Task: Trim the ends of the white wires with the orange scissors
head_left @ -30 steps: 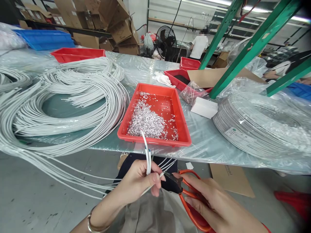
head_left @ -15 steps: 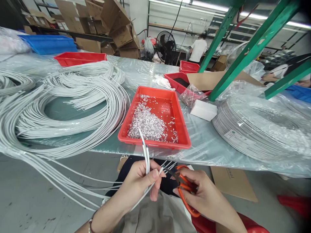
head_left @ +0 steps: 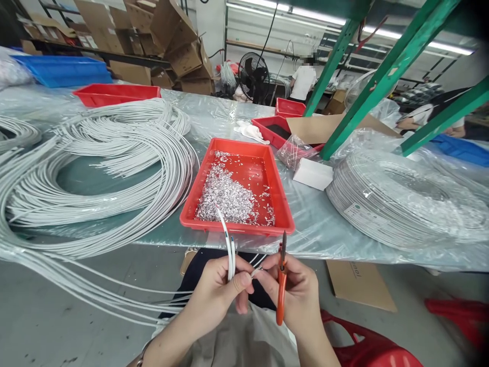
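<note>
My left hand [head_left: 225, 288] is closed around several white cables [head_left: 231, 257], whose tips rise past the front rim of a red tray [head_left: 237, 229]. One cable end lies between its thumb and finger. Orange-handled cutters [head_left: 281, 285] sit in my right hand [head_left: 292, 285], blades upward and the jaws together. The thumb and forefinger of that hand pinch at the same cable end, close against my left fingertips. Small silvery pieces [head_left: 225, 196] are heaped inside the tray.
Coiled white cables [head_left: 153, 204] cover the table's left side. A wrapped cable roll [head_left: 382, 204], a white box [head_left: 313, 174] and green posts [head_left: 382, 86] stand to the right. A red stool [head_left: 374, 349] is at lower right. Two people are farther back.
My right hand has turned the cutters upright, away from the cable end, and its thumb and forefinger have come to that end. The view has shifted slightly.
</note>
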Tool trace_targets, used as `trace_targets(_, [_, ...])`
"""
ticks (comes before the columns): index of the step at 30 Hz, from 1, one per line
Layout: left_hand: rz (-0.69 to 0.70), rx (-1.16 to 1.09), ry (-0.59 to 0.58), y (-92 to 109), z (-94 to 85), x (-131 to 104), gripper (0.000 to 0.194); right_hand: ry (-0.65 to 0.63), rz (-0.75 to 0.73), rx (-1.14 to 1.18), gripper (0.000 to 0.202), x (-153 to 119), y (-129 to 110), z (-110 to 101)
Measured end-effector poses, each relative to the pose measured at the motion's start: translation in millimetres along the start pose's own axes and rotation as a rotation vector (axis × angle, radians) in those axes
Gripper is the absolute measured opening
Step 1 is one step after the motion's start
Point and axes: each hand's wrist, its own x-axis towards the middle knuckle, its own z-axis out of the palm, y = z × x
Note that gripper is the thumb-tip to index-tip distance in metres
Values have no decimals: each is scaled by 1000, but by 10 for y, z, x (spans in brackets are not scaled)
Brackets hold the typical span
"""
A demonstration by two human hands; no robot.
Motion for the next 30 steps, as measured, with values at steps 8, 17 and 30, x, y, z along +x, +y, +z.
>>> trace_targets(8, [-39, -74, -53, 14, -16, 19, 36, -50, 55, 57, 16, 22, 7, -70])
trace_targets(17, [-84, -60, -205, -16, -92, 76, 35, -100, 185, 139, 23, 96, 77, -64])
trace_targets(30, [27, -5, 177, 57, -63, 112, 21, 21, -24, -84, 14, 299, -117, -17])
